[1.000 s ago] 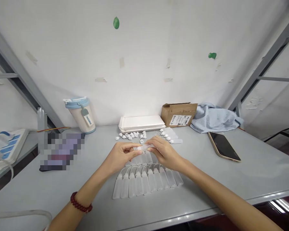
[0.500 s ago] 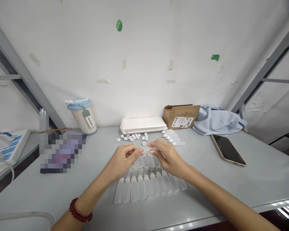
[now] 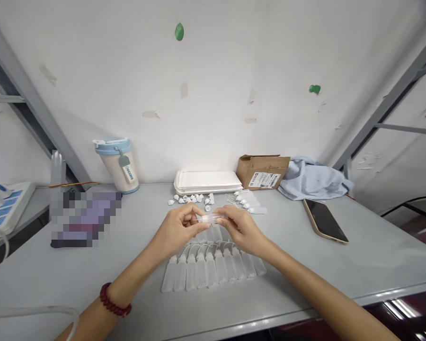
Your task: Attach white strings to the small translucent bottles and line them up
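A small translucent plastic bottle [image 3: 209, 218] lies sideways between my two hands, above the desk. My left hand [image 3: 179, 231] is closed, with thumb and fingers pinching the bottle's white neck end. A thin tip shows by its fingertips. My right hand [image 3: 244, 233] pinches the bottle's body from the other side, covering most of it. Below the hands lies a row of squeeze bottles [image 3: 200, 274] with white tops and thin curved tubes. Behind it, a second group of bottles [image 3: 213, 234] is partly hidden by my hands. Loose white caps [image 3: 190, 199] are scattered just beyond.
More bottles with white tops [image 3: 253, 202] lie right of the caps. A white stack of packets [image 3: 208, 181], a cardboard box [image 3: 264, 173] and a blue cloth [image 3: 312, 180] line the wall. A phone [image 3: 325, 221] lies right; a tumbler [image 3: 119, 166] stands left.
My left fingers have shifted their hold at the bottle's neck, which now shows more between the hands. The view has moved slightly, and my right hand still holds the body.
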Available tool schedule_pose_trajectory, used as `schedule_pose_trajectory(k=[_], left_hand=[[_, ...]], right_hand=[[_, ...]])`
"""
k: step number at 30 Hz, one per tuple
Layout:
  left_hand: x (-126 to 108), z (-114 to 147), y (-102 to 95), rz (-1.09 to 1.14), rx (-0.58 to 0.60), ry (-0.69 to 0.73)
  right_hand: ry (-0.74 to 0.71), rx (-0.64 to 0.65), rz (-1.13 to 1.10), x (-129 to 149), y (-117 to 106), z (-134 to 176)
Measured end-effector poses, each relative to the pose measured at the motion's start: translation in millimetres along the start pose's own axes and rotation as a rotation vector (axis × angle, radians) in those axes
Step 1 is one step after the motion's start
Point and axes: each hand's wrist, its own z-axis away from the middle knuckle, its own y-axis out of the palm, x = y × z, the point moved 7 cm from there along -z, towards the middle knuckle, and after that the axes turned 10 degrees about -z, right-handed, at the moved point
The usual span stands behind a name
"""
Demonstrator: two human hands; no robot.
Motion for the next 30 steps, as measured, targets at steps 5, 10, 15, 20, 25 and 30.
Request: schedule_pose_trajectory(k=[5, 10, 15, 20, 25, 30], left_hand=[[-3, 0, -2.3, -0.039, 0.018, 0.002], [-1, -1, -4.7, -0.073, 0.005, 0.009], [0, -2, -3.3, -0.087, 0.009, 0.01], [3, -1, 1.2, -0.056, 0.045, -0.019], [5, -2, 3.0, -0.002, 0.04, -0.023], [7, -2, 1.3, 0.048, -0.002, -0.012]], right_hand=[[-0.042, -0.011, 0.023, 0, 1, 0], [-0.064, -0.037, 0.045, 1, -2, 1], [-0.09, -0.073, 0.066, 2, -6, 2], [-0.104, -0.058, 0.066, 0, -5, 2], [-0.069, -0.029, 0.053, -3, -4, 2], [0.027, 0.0, -0.038, -7, -2, 1]])
